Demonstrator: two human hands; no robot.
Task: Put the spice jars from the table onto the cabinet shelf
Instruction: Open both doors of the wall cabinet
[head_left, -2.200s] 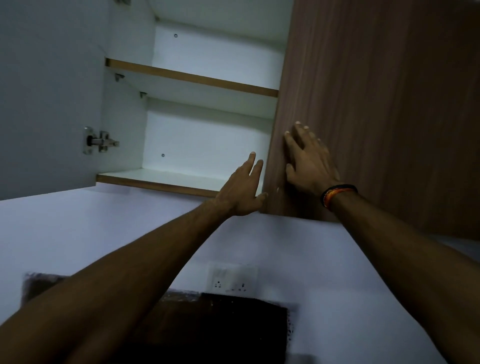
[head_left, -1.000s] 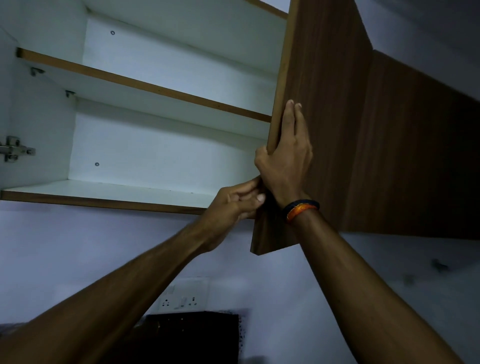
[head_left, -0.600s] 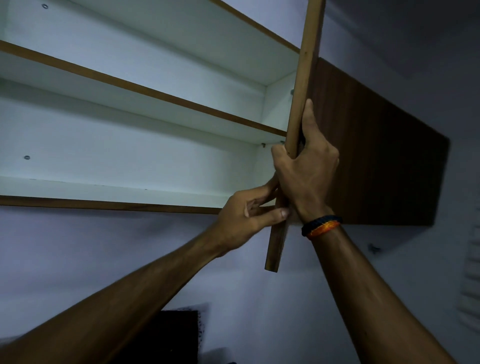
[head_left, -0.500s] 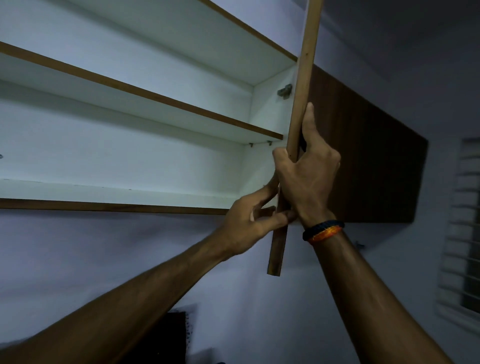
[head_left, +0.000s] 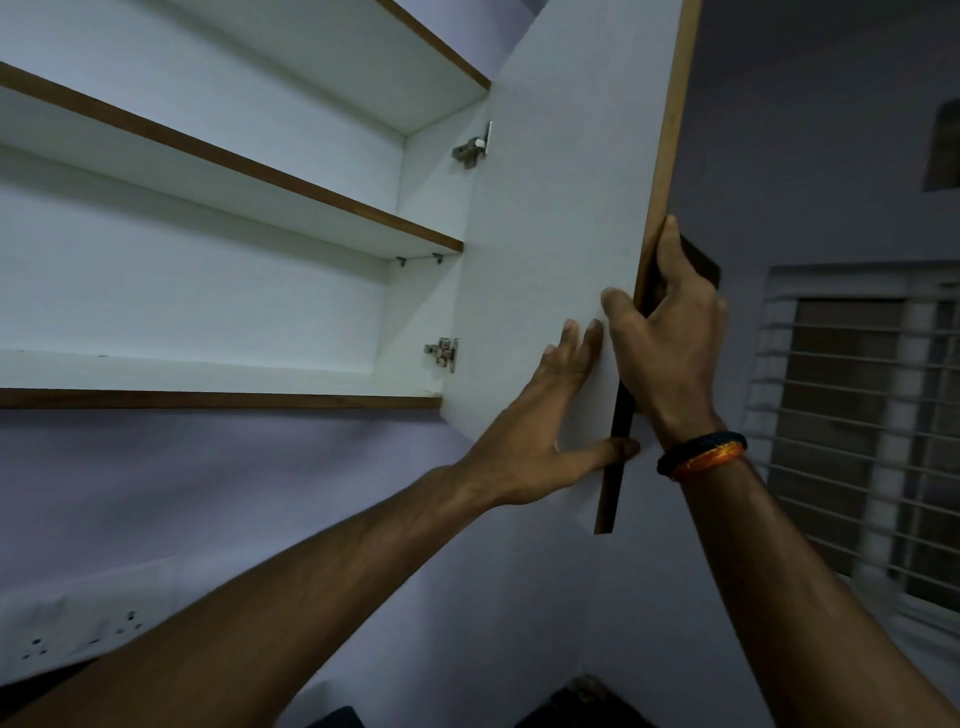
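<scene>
A wall cabinet hangs above me with white insides and brown-edged shelves. Its lower shelf (head_left: 208, 371) and upper shelf (head_left: 249, 156) hold nothing that I can see. The right cabinet door (head_left: 561, 218) stands swung wide, its white inner face toward me. My right hand (head_left: 670, 332) grips the door's brown free edge, thumb on the white face and fingers behind. My left hand (head_left: 540, 441) lies flat and spread against the door's inner face near its bottom corner. No spice jars or table are in view.
Two metal hinges (head_left: 441, 354) fix the door to the cabinet's right side. A barred window (head_left: 857, 426) is on the right wall. A socket panel (head_left: 78, 634) sits low on the left wall. Dark shapes lie along the bottom edge.
The right door has swung from shut to wide open, now showing its white inner face. My left hand went from pinching its edge to lying flat on it. The view turned right.
</scene>
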